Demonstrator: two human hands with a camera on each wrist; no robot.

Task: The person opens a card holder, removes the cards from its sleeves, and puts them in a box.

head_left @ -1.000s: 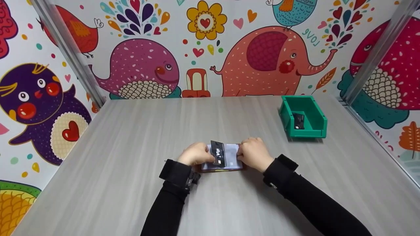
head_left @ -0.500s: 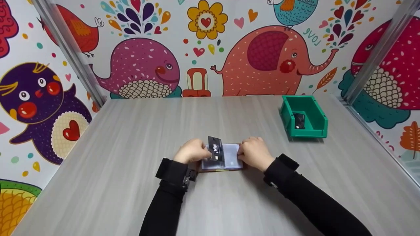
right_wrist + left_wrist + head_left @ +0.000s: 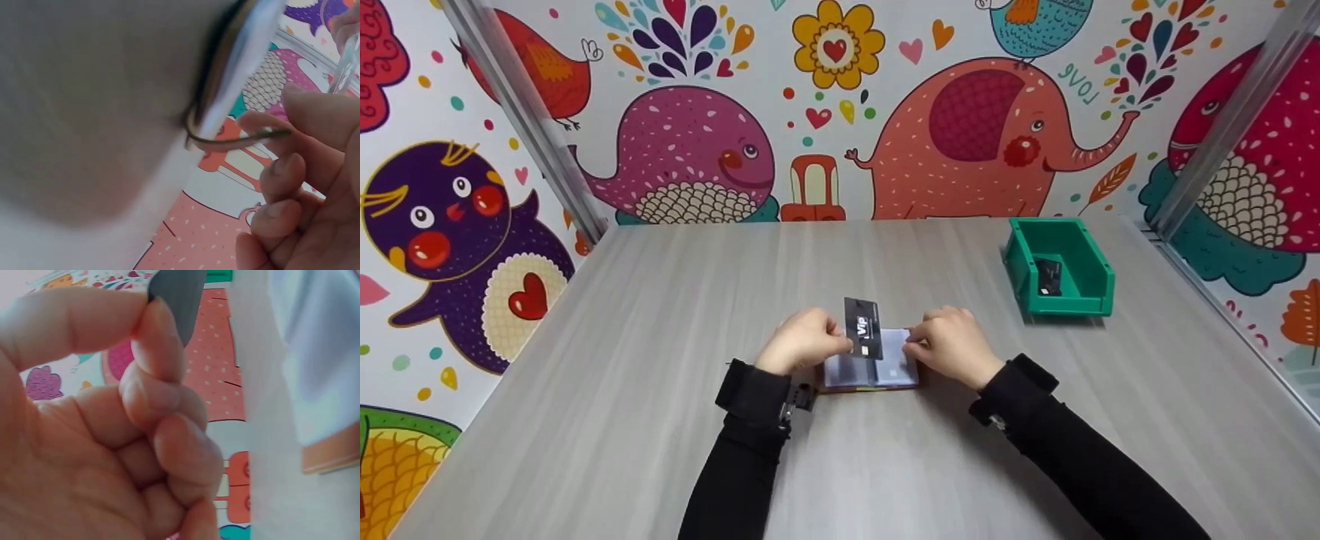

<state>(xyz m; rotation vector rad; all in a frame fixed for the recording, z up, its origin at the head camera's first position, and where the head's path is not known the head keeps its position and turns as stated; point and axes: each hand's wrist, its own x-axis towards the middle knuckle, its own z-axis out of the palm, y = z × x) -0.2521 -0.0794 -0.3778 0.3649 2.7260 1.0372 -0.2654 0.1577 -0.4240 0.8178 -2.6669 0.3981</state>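
Between thumb and index finger, my left hand (image 3: 804,341) pinches a black card (image 3: 862,327) printed "Vip". It stands tilted above a small card holder (image 3: 895,369), which lies spread on the table with clear plastic sleeves and a brown cover. In the left wrist view the card's dark corner (image 3: 181,306) shows above the pinching fingertips. My right hand (image 3: 956,345) is at the holder's right edge, its thumb and index finger apart. A thin brown strap (image 3: 225,145) sticks out from the holder and overlaps the index finger in the right wrist view.
A green bin (image 3: 1069,306) stands at the back right of the table (image 3: 697,292), with a black card (image 3: 1048,277) inside. Printed wall panels (image 3: 840,135) and metal posts enclose the back and sides.
The left hand has raised the black card up off the holder's left sleeves, so more of these show. The right hand's thumb and index finger have parted slightly at the right edge.
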